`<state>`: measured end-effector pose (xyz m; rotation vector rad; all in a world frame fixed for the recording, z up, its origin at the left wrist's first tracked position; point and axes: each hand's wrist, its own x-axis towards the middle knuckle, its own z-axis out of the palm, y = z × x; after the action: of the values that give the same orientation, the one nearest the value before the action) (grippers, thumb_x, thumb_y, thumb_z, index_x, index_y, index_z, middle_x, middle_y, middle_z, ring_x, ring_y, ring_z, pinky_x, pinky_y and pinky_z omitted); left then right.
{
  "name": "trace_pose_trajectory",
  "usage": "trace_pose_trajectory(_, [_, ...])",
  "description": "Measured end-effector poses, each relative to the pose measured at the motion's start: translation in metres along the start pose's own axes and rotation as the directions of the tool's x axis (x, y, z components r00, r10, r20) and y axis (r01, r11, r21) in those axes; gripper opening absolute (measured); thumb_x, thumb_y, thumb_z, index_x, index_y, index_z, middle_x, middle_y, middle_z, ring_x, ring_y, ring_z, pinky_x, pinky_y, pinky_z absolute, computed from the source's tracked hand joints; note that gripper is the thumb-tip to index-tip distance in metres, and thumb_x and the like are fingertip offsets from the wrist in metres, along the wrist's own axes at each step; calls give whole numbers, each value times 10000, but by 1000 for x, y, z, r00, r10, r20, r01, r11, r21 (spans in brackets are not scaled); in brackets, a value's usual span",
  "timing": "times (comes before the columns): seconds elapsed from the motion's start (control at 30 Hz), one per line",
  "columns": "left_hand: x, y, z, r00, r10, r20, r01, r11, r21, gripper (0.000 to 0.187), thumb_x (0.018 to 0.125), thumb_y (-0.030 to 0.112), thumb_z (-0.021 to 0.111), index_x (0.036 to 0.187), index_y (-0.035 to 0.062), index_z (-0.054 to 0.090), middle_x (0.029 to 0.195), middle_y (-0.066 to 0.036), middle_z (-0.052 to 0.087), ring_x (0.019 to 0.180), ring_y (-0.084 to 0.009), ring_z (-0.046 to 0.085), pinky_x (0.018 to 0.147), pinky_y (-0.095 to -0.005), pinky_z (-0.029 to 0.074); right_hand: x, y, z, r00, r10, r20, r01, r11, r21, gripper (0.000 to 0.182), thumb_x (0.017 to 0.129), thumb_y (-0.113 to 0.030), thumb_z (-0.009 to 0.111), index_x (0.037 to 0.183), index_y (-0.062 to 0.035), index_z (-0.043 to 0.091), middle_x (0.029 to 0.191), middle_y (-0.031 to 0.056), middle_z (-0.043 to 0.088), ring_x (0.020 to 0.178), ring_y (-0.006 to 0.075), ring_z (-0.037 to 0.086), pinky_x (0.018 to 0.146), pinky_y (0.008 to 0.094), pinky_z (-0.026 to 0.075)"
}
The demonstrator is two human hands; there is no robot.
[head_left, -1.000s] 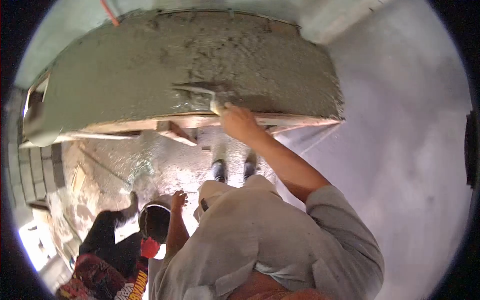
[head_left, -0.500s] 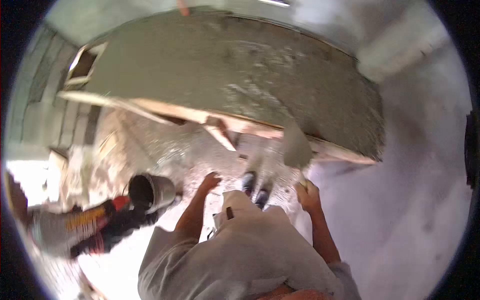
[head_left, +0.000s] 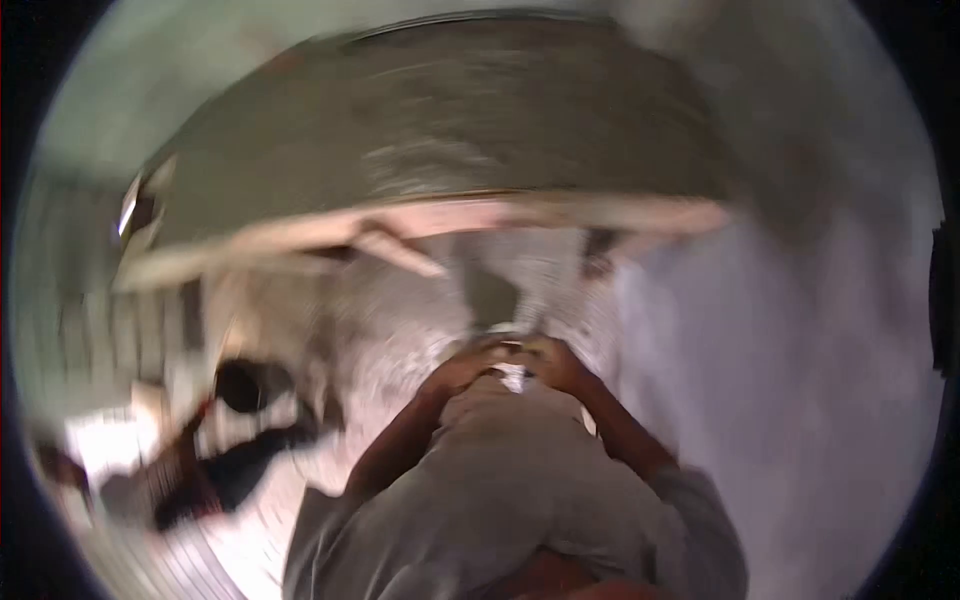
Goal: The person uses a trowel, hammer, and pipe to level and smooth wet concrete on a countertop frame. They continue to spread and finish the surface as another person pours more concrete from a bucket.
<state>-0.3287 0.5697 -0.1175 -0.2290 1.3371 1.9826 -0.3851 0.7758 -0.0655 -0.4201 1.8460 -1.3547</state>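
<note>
Wet slab (head_left: 450, 110) beyond fingers; trowel (head_left: 490, 297) just ahead, long axis pointing away. Left hand (head_left: 468, 367), right hand (head_left: 557, 364) about equally near, fingers curled; hold blurred, can't tell.

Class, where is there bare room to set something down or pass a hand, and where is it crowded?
Though blurred, the floor looks open between the slanted brace and the bucket. A hand could probably pass there. It is crowded where the left hand and right hand meet by the trowel, and where another person is beside the bucket.
</note>
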Motion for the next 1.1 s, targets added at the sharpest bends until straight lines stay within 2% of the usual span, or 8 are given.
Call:
trace_pose_trajectory(0.07, [23,-23,3,987,-52,-153,28,987,-157,283,953,231,478,1132,29,562,1092,-103,590,1033,-206,557,900,-332,441,10,67,32,959,-202,-200,175,974,-141,431,853,-386,637,1120,-49,603,1083,148,653,948,290,635,823,391,484])
trace_pose_trajectory(0.13, [39,-21,-15,940,298,166,-340,849,405,260,940,226,499,1072,25,596,1065,-89,599,1014,-196,566,908,-327,432,3,49,23,979,-102,-174,64,975,-214,511,828,-450,622,1174,-79,559,1037,165,654,942,341,623,827,421,477])
trace_pose_trajectory(0.17, [47,-9,6,993,118,-9,-118,983,-141,252,923,203,526,1076,17,600,1075,-94,600,1022,-209,568,901,-331,443,-6,41,20,976,-36,-216,-11,977,-212,549,823,-449,619,1216,-74,544,1040,151,658,963,334,622,833,421,479])
trace_pose_trajectory(0.27, [71,-17,-56,928,204,313,-372,428,824,287,909,184,566,1151,31,534,1045,-76,591,991,-183,571,834,-339,495,-22,88,39,906,55,-420,-126,982,-144,591,836,-464,599,1270,-70,519,1093,153,645,993,332,612,867,420,473])
trace_pose_trajectory(0.4, [64,-16,-90,987,-153,43,125,915,383,143,936,190,512,950,49,521,841,-29,523,770,-146,577,768,-306,519,-72,215,141,612,461,-642,-561,826,58,587,858,-516,557,1248,-77,554,1171,173,613,1074,321,583,947,405,432])
trace_pose_trajectory(0.6, [85,-47,-181,966,-256,39,97,498,862,252,897,245,536,843,0,566,731,-46,522,551,-125,518,560,-301,507,-192,256,363,-22,826,-563,-464,491,737,452,833,-421,620,1060,-30,629,781,125,678,647,219,658,595,356,538])
trace_pose_trajectory(1.07, [-21,-133,-185,942,-336,-20,127,302,945,232,863,211,560,844,-15,610,721,-74,585,586,-164,581,522,-309,480,-288,316,521,9,986,-165,-192,164,968,335,849,-372,591,976,-66,640,792,56,656,619,171,622,464,351,505])
trace_pose_trajectory(1.1, [-30,-149,-196,918,-294,267,-257,75,964,229,861,214,565,838,-13,594,715,-79,584,572,-177,581,514,-321,477,-294,343,528,85,977,-195,-248,210,946,343,851,-385,595,982,-71,636,804,57,657,638,170,626,469,356,501])
